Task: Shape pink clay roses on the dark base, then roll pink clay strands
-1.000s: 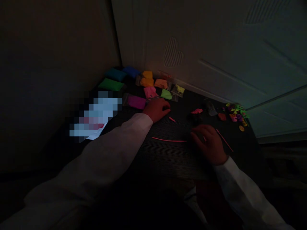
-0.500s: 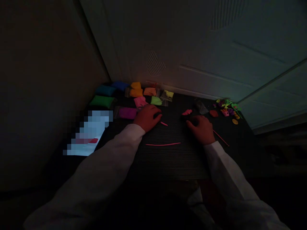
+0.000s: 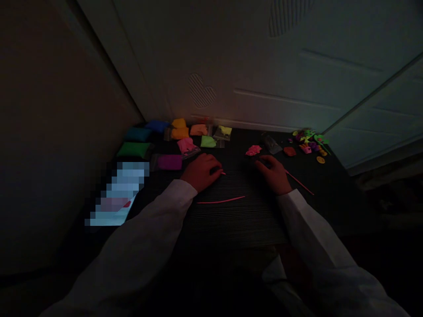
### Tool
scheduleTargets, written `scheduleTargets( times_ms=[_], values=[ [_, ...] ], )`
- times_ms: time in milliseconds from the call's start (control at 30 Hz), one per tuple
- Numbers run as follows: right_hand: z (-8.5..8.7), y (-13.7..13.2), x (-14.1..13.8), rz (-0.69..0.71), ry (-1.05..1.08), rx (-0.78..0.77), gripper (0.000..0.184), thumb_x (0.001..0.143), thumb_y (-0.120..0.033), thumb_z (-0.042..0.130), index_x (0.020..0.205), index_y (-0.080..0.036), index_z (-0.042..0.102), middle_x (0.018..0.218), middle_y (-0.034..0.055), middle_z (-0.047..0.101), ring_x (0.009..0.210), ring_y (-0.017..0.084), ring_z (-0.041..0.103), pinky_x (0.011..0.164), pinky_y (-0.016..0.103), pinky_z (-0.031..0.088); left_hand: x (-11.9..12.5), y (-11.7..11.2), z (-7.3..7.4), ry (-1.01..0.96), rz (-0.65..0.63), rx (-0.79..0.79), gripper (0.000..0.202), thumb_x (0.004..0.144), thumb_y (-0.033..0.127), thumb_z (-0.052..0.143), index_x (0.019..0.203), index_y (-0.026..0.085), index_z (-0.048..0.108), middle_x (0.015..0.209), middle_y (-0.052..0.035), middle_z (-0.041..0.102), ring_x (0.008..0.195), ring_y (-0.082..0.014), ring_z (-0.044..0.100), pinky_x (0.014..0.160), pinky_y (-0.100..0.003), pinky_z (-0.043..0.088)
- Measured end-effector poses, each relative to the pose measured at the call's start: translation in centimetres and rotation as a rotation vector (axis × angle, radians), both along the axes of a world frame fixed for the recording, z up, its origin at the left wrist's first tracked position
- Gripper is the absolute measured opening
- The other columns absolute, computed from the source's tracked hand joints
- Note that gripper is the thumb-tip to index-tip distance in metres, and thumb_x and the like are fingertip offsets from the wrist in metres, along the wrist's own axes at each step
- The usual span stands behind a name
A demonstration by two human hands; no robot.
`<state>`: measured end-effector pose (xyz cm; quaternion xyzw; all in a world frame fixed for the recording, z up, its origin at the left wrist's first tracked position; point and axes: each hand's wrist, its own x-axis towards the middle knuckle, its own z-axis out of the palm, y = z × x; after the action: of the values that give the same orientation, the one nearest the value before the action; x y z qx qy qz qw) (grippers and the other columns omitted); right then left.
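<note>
My left hand (image 3: 203, 172) is low over the dark table, fingers curled. Its thumb and forefinger close on the near end of a small pink clay piece (image 3: 223, 173). In front of it lies a long thin pink clay strand (image 3: 220, 201). My right hand (image 3: 273, 174) rests on the table with thumb and bent forefinger apart, and I see nothing between them. A crinkled pink clay lump (image 3: 253, 150) sits just beyond its fingertips. Beside its wrist, on the right, is another thin pink strand (image 3: 299, 182).
Bagged clay packs, among them purple (image 3: 169, 162), pink (image 3: 185, 146) and green (image 3: 134, 150), line the back left. A lit tablet (image 3: 122, 193), partly pixelated, lies left. At the back right are a clear bag (image 3: 271, 143), a red clay piece (image 3: 290, 151) and colourful small figures (image 3: 310, 143). A pale panel stands behind.
The view has shifted slightly. My left hand has come rightward to the small pink clay piece, which lay apart from it before. My right hand has barely moved, and more of the pink lump shows.
</note>
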<state>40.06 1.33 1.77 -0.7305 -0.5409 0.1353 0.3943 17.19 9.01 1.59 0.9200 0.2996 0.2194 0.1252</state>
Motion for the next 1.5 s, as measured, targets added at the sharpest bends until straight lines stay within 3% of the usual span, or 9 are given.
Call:
scheduleTargets(
  times_ms=[200,400,567,667,900,1067,1233,1367,1500],
  values=[
    [-0.4,-0.2,-0.5,0.066,0.219,0.042,0.04,0.071,-0.047,0.049,0.098,-0.018,0.053,0.093,0.0051,0.06,0.083,0.017,0.056,0.072,0.031,0.043,0.1,-0.3,0.4,-0.101,0.03,-0.076,0.021,0.077,0.032,0.045,0.084,0.019,0.059,0.087,-0.0041,0.057,0.086,-0.0164,0.049,0.08,-0.033,0.039],
    [0.4,-1.1,-4.0,0.257,0.72,0.035,0.029,0.066,-0.037,0.059,0.09,-0.021,0.054,0.092,0.0007,0.06,0.087,0.016,0.055,0.077,0.03,0.042,0.8,-1.5,1.3,-0.305,-0.018,-0.441,0.027,0.073,0.039,0.05,0.09,0.02,0.06,0.092,-0.0024,0.057,0.077,-0.0121,0.052,0.067,-0.026,0.042],
    [1.3,-1.4,-6.5,0.388,0.84,0.082,0.025,0.065,-0.029,0.062,0.088,-0.023,0.056,0.091,-0.0026,0.059,0.088,0.012,0.053,0.082,0.027,0.039,0.8,-1.6,1.3,-0.363,-0.009,-0.61,0.037,0.069,0.042,0.055,0.096,0.018,0.057,0.088,-0.0023,0.059,0.074,-0.013,0.053,0.067,-0.027,0.041],
    [1.2,-1.4,-6.2,0.358,0.731,0.076,0.024,0.066,-0.031,0.061,0.088,-0.022,0.055,0.09,-0.0021,0.058,0.086,0.013,0.053,0.079,0.027,0.04,0.6,-1.3,1.4,-0.329,-0.013,-0.575,0.031,0.069,0.041,0.055,0.089,0.017,0.06,0.086,-0.0018,0.058,0.073,-0.0127,0.052,0.066,-0.027,0.04],
    [0.5,-1.0,-2.6,0.016,0.02,-0.042,0.029,0.07,-0.043,0.05,0.086,-0.019,0.055,0.084,0.002,0.059,0.079,0.017,0.053,0.072,0.032,0.038,0.4,-0.9,1.5,-0.303,0.086,-0.442,0.026,0.073,0.038,0.049,0.081,0.016,0.062,0.081,-0.0013,0.058,0.072,-0.0112,0.051,0.066,-0.025,0.038],
    [0.2,-0.5,-1.4,-0.085,-0.264,-0.168,0.031,0.071,-0.043,0.046,0.085,-0.017,0.056,0.083,0.0057,0.059,0.078,0.019,0.052,0.068,0.031,0.038,0.4,-0.7,1.2,-0.283,0.092,-0.391,0.026,0.073,0.038,0.049,0.081,0.016,0.061,0.078,-0.0012,0.058,0.069,-0.0107,0.049,0.064,-0.024,0.038],
    [0.2,-0.6,-1.5,-0.1,-0.424,-0.224,0.033,0.071,-0.045,0.045,0.081,-0.017,0.057,0.084,0.0085,0.058,0.08,0.021,0.051,0.068,0.034,0.038,0.3,-0.7,1.0,-0.273,0.062,-0.351,0.024,0.073,0.036,0.049,0.081,0.017,0.061,0.079,-0.0013,0.057,0.069,-0.0107,0.049,0.064,-0.025,0.039],
    [0.4,-0.9,-1.3,-0.077,-0.394,-0.233,0.039,0.071,-0.051,0.043,0.082,-0.016,0.057,0.085,0.0087,0.057,0.082,0.022,0.051,0.071,0.036,0.039,0.3,-0.8,1.2,-0.218,0.016,-0.327,0.021,0.073,0.034,0.051,0.081,0.018,0.062,0.081,-0.0013,0.058,0.073,-0.0116,0.05,0.066,-0.025,0.039],
    [1.2,-2.2,-1.4,-0.113,-0.382,-0.059,0.039,0.073,-0.048,0.045,0.093,-0.016,0.056,0.094,0.01,0.055,0.091,0.022,0.049,0.079,0.038,0.037,0.2,-0.7,1.2,-0.166,-0.009,-0.277,0.019,0.073,0.033,0.051,0.08,0.019,0.061,0.082,-0.0012,0.058,0.076,-0.013,0.051,0.069,-0.027,0.039]
  ],
)
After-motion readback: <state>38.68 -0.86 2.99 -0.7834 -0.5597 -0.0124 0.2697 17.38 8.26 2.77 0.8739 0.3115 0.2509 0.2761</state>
